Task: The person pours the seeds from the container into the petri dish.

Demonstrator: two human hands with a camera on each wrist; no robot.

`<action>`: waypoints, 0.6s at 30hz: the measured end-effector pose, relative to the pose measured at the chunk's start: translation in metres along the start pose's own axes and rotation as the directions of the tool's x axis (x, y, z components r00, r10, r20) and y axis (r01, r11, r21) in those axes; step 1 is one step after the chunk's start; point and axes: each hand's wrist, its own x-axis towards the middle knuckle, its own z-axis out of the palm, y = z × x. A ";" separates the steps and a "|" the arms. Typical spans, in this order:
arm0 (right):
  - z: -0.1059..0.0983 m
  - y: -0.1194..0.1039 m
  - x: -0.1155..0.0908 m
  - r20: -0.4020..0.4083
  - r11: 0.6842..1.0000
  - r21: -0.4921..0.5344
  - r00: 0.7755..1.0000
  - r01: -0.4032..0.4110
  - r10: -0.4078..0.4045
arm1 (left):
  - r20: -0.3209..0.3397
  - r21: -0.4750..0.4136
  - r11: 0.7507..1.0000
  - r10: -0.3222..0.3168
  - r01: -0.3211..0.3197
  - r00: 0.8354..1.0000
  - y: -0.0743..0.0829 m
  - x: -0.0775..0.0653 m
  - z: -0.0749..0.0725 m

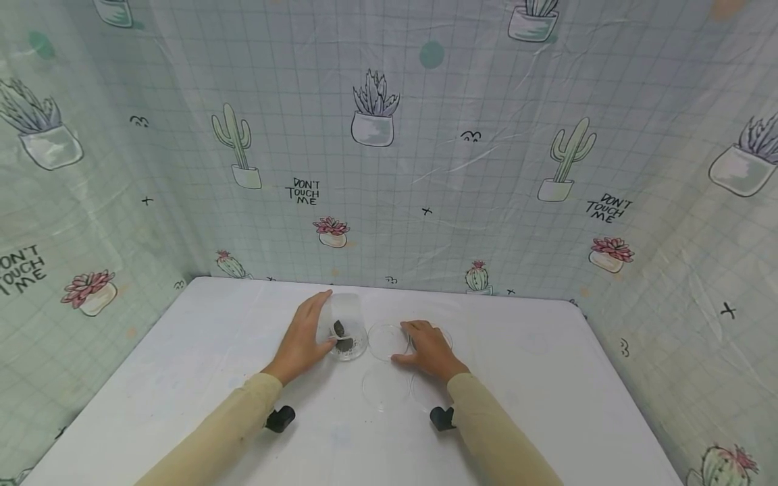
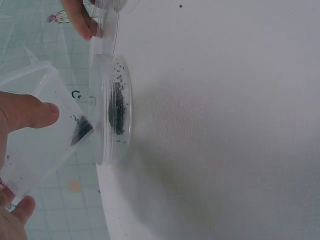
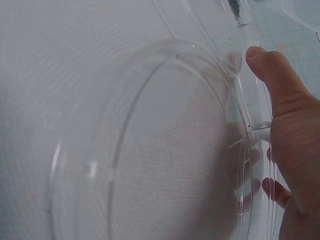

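Observation:
My left hand [image 1: 302, 341] grips a whitish translucent plastic container [image 2: 47, 125], its thumb on the near side. The container is tilted, and dark granules [image 2: 81, 131] gather in its lowest corner, close over a clear round dish [image 2: 103, 95]. A dark heap [image 2: 117, 107] lies in that dish, with loose grains scattered round it. My right hand [image 1: 429, 349] is beside another clear dish [image 1: 389, 325], thumb and fingers apart. In the right wrist view, a large clear dish [image 3: 115, 145] fills the foreground, and some fingers show through its side.
Two more clear dishes [image 1: 381, 409] stand in a nearer row on the white table [image 1: 523, 391]. Behind the table hangs a cloth [image 1: 425, 169] printed with cacti. A black wrist device [image 1: 280, 419] sits under each forearm. A few loose grains [image 2: 181, 6] lie on the tabletop.

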 end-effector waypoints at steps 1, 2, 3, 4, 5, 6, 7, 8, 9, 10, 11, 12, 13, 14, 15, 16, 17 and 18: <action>0.000 0.000 0.000 0.001 1.000 -0.002 1.000 -0.003 0.003 | 0.003 0.008 1.000 0.003 -0.003 1.000 0.001 0.000 0.000; 0.000 0.000 0.000 0.002 1.000 -0.005 1.000 -0.006 0.006 | 0.004 0.014 1.000 0.010 -0.010 1.000 0.001 0.001 0.001; 0.000 0.000 0.000 0.001 1.000 -0.008 1.000 -0.008 0.008 | 0.005 0.018 1.000 0.016 -0.016 1.000 0.002 0.001 0.001; 0.001 0.000 0.000 -0.003 1.000 -0.010 1.000 -0.006 0.006 | 0.004 0.022 1.000 0.023 -0.023 1.000 0.002 0.002 0.002; 0.001 0.000 0.000 -0.006 1.000 -0.013 1.000 -0.004 0.004 | 0.000 0.020 0.999 0.032 -0.032 0.999 0.002 0.002 0.002; 0.001 0.000 0.000 -0.007 1.000 -0.013 1.000 -0.005 0.005 | -0.003 0.021 0.999 0.041 -0.041 0.999 0.003 0.002 0.002; 0.001 0.000 0.000 -0.009 1.000 -0.013 1.000 -0.005 0.005 | -0.005 0.024 0.998 0.050 -0.050 0.999 0.003 0.003 0.002; 0.001 0.000 -0.001 -0.011 1.000 -0.012 1.000 -0.004 0.004 | -0.010 0.021 0.998 0.060 -0.060 0.998 0.004 0.003 0.003; 0.001 0.000 -0.001 -0.012 1.000 -0.009 1.000 -0.004 0.004 | -0.016 0.020 0.997 0.070 -0.070 0.997 0.004 0.003 0.003; 0.001 0.000 -0.001 -0.015 1.000 -0.005 1.000 -0.002 0.002 | -0.021 0.021 0.997 0.079 -0.078 0.997 0.004 0.003 0.003; 0.001 0.000 -0.001 -0.014 1.000 -0.004 1.000 -0.003 0.002 | -0.026 0.021 0.996 0.088 -0.088 0.996 0.004 0.003 0.003; 0.001 -0.001 -0.001 -0.015 1.000 -0.005 1.000 -0.003 0.003 | -0.030 0.025 0.995 0.098 -0.097 0.995 0.004 0.003 0.004; 0.001 -0.001 -0.002 -0.018 1.000 -0.006 1.000 0.001 -0.001 | -0.033 0.030 0.994 0.108 -0.107 0.994 0.004 0.004 0.004; 0.001 -0.001 -0.002 -0.021 1.000 -0.007 1.000 0.005 -0.005 | -0.035 0.034 0.993 0.117 -0.116 0.993 0.004 0.004 0.004; 0.001 -0.001 -0.002 -0.024 1.000 -0.007 1.000 0.007 -0.007 | -0.038 0.042 0.991 0.125 -0.124 0.991 0.004 0.005 0.005; 0.001 -0.001 -0.002 -0.025 1.000 -0.008 1.000 0.008 -0.008 | -0.038 0.050 0.990 0.133 -0.131 0.990 0.005 0.005 0.005; 0.001 -0.001 -0.001 -0.023 1.000 -0.013 1.000 0.006 -0.007 | -0.036 0.054 0.989 0.141 -0.139 0.989 0.005 0.006 0.006; 0.001 -0.001 -0.001 -0.024 1.000 -0.014 1.000 0.008 -0.008 | -0.035 0.059 0.987 0.149 -0.146 0.988 0.006 0.006 0.006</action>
